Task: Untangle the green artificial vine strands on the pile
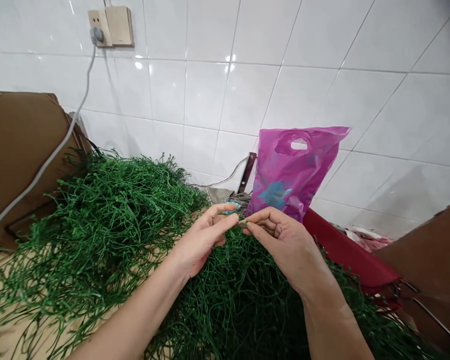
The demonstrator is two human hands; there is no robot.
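My right hand (285,240) is closed in a pinch, thumb against index finger, on a thin green stem (244,223), of which only a small bit shows. My left hand (206,235) meets it from the other side. The left thumb tip lies at the stem, the index finger stretches above it, and the other fingers curl beneath; what they grip is hidden. Under both hands spreads a heap of green artificial plant stems (240,290). Another pile of green stems (127,200) rises to the left. A small blue-and-white item (232,206) shows at the left index fingertip.
A purple plastic bag (292,165) stands behind my hands against the white tiled wall (210,90). Beside it leans a dark handle (247,172). A red bag (352,255) lies at right. Brown cardboard boxes (22,145) flank the heap. A grey cable (75,120) hangs from a socket (97,25).
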